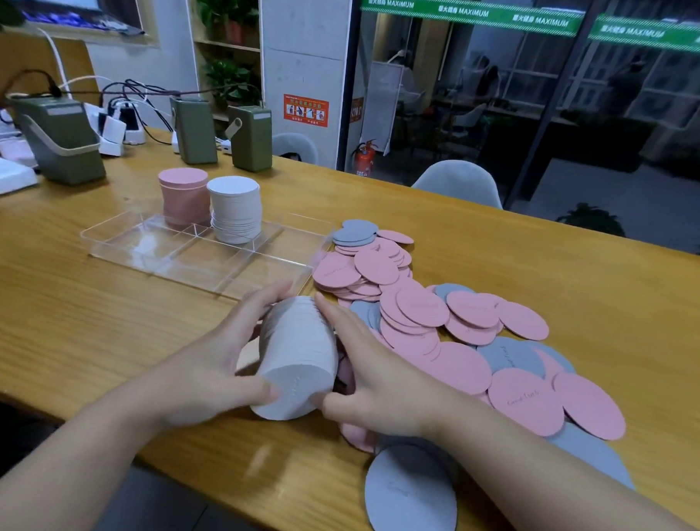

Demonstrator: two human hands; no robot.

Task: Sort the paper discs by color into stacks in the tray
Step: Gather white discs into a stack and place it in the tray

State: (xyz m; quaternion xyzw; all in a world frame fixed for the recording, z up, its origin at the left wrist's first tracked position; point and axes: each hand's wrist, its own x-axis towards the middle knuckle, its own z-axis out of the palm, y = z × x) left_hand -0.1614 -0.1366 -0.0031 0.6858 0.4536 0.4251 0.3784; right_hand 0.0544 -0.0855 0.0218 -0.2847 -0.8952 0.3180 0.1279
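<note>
A thick stack of white paper discs (296,355) lies on its side on the wooden table, just in front of the clear tray (113,241). My left hand (211,363) presses its left side and my right hand (371,378) its right side, so both hands hold it. In the tray's far compartments stand an upright pink stack (183,195) and an upright white stack (235,210). A loose heap of pink discs (414,308) and grey discs (354,231) spreads over the table to the right. One large grey disc (410,496) overhangs the near edge.
Several olive-green boxes (61,140) with cables and chargers stand at the back left of the table (57,324). A grey chair (460,182) sits behind the far edge. Glass walls lie beyond.
</note>
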